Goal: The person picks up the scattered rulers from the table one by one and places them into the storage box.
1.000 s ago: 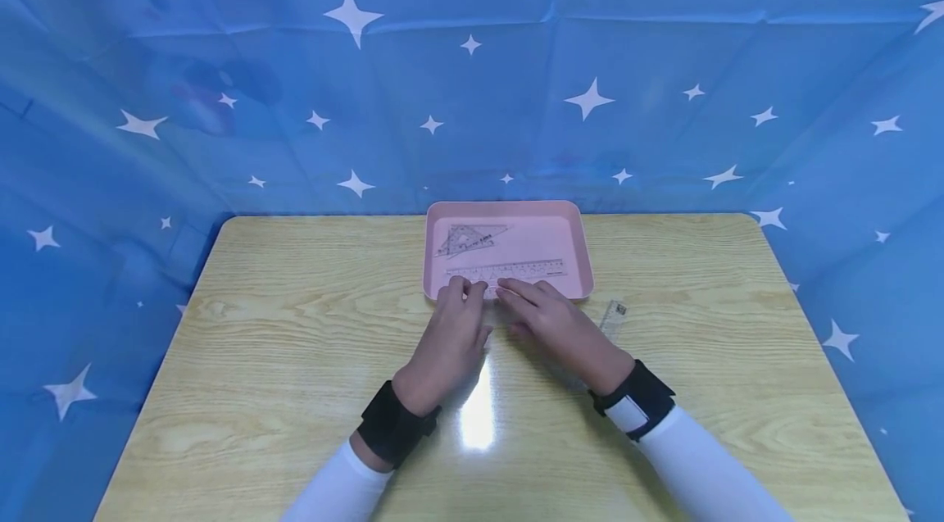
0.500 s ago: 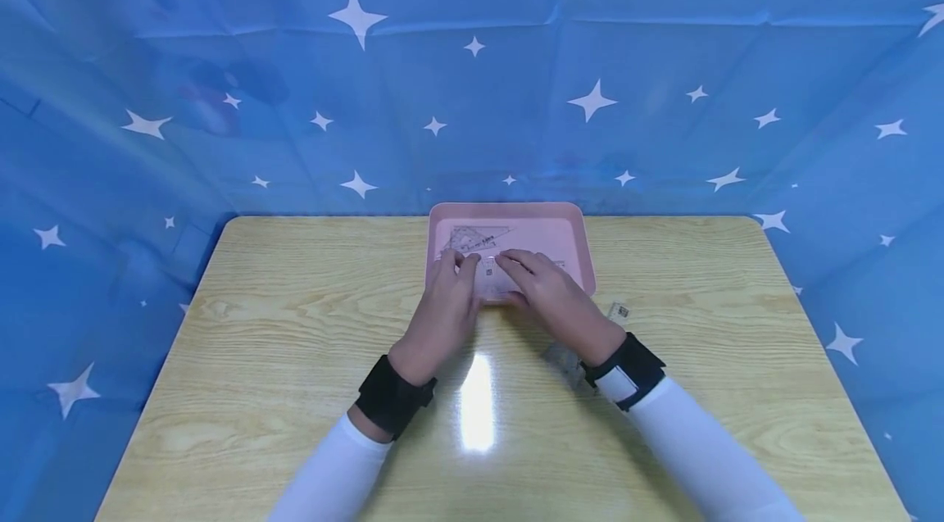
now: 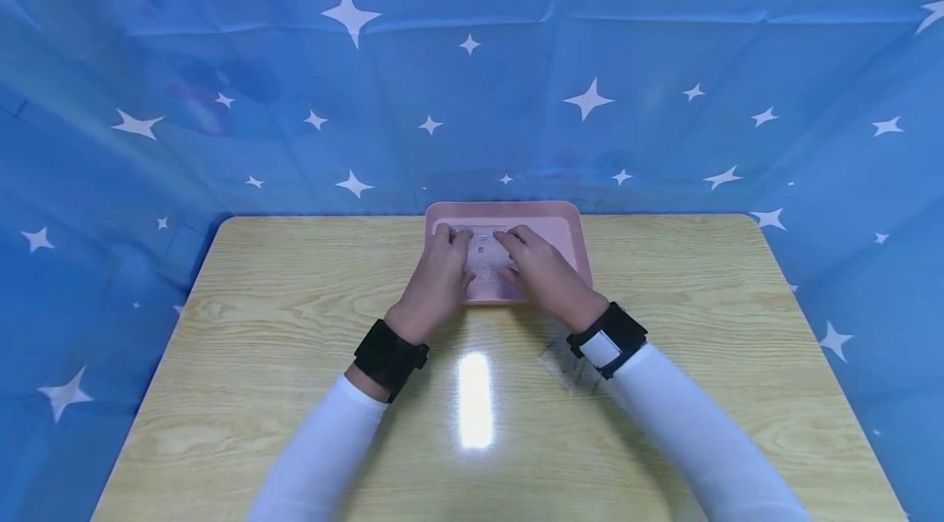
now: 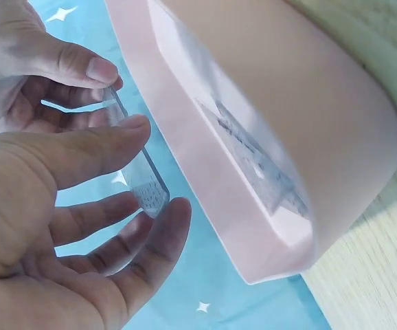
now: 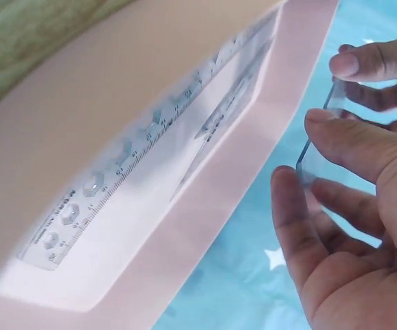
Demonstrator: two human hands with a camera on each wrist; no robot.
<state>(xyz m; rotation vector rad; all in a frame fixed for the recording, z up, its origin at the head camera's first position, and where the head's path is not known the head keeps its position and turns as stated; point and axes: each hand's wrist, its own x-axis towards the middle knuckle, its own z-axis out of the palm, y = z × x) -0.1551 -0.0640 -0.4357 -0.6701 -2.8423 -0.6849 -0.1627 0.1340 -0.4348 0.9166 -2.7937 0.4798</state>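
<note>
Both hands hold a clear plastic piece with fine printed scale marks (image 4: 148, 189) between them over the pink tray (image 3: 578, 239); its exact kind I cannot tell. My left hand (image 3: 437, 272) pinches one end with the thumb (image 4: 126, 141) on top and fingers below. At the other end, my right hand (image 3: 542, 270) pinches it the same way, close beside the left. Inside the tray lie a clear ruler with hexagonal holes (image 5: 109, 165) and a clear set square (image 5: 219, 124), both mostly covered by the hands in the head view.
Another clear plastic piece (image 3: 568, 362) lies on the wood-grain table (image 3: 310, 284), partly beneath the right wrist strap (image 3: 608, 339). A blue star-patterned cloth (image 3: 472, 96) hangs right behind the tray and table edge.
Both hands have moved forward from the tray's near edge to over its middle, carrying the clear piece. The right forearm now covers the ruler end that showed on the table.
</note>
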